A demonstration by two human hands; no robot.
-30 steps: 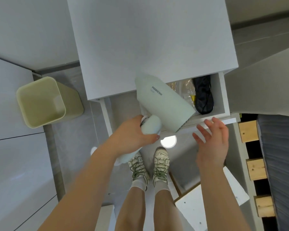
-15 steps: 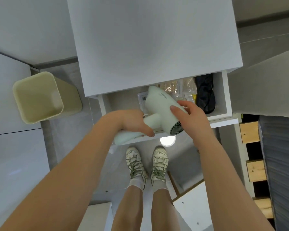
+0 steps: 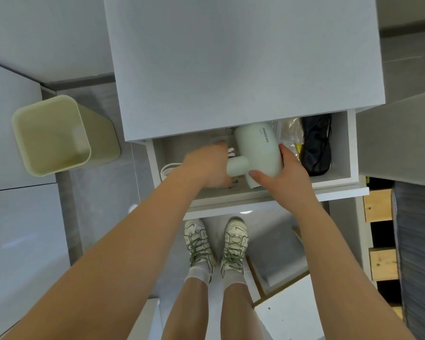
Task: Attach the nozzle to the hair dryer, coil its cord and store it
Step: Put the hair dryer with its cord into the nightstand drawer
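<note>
The pale green hair dryer (image 3: 258,148) lies inside the open white drawer (image 3: 275,192), its front end pointing under the cabinet top. My left hand (image 3: 206,165) is wrapped around the dryer's handle, hiding most of it. My right hand (image 3: 277,175) grips the rear of the barrel, thumb underneath near the air grille. Loops of the white cord (image 3: 168,169) show in the drawer's left part, beside my left wrist. The nozzle end is hidden under the cabinet.
A black pouch (image 3: 315,146) and clear plastic packets (image 3: 290,133) lie in the drawer's right side. The white cabinet top (image 3: 243,65) overhangs the drawer. A pale green bin (image 3: 57,136) stands on the floor to the left. Wooden slats (image 3: 378,204) are at right.
The dryer went from being held above the drawer front down into the drawer. My right hand, first open and apart, took hold of the barrel. Both hands moved forward with it.
</note>
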